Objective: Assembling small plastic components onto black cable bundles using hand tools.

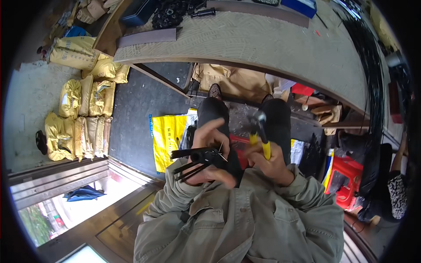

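In front of my lap, my left hand (209,139) holds a bundle of black rods (193,154) with a round, hollow end; its exact kind is unclear. The index finger and thumb stretch out around the bundle, while some of the other fingers are hidden. A thin, shiny wire or pin (222,151) shows by the fingers. My right hand (272,163) is closed around pliers (259,127) with yellow handles and a dark metal head pointing away from me. The pliers are apart from the black bundle.
Ahead stands a grey workbench (245,39) with a pile of black parts (171,15) and a blue box (300,6). Long black rods (370,74) hang at its right. Yellow sacks (70,98) are stacked left; a yellow bag (169,140) lies nearby. Another person (394,193) sits at right beside a red stool (344,182).
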Motion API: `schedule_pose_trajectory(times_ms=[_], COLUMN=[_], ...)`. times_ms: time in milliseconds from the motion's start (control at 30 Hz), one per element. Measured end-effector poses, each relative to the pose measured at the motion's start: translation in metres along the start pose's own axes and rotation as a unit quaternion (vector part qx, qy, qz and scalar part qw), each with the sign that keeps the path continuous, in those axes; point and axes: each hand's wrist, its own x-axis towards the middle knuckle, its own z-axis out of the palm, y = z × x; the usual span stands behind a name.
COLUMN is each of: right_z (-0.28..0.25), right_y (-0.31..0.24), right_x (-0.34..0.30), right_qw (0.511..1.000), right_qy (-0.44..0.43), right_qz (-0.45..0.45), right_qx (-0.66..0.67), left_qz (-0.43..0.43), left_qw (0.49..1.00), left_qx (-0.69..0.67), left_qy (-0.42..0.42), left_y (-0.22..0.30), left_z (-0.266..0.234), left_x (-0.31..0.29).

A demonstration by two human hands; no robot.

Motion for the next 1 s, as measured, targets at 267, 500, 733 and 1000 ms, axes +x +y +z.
schedule_pose_trajectory(times_ms=[267,500,733,1000], right_z=[0.038,0.057,0.042,0.0], right_y=[-0.056,-0.031,-0.072,-0.056], right_x=[0.046,0.041,0.034,0.048], right_qw=[0.983,0.949,0.9,0.989], right_qy=[0.01,0.132,0.158,-0.04], right_qz=[-0.155,-0.27,-0.311,-0.046], right_qx=[-0.099,-0.09,-0.261,-0.138], left_qz=[-0.047,-0.01,-0.023,-0.1], left_qw=[0.994,0.972,0.97,0.989], left_qx=[0.075,0.21,0.235,0.106], left_qy=[0.068,0.105,0.066,0.022], left_y=[0.008,0.013,0.016,0.024], left_z=[0.001,0.013,0.013,0.002], left_x=[-0.015,-0.01,-0.005,-0.004])
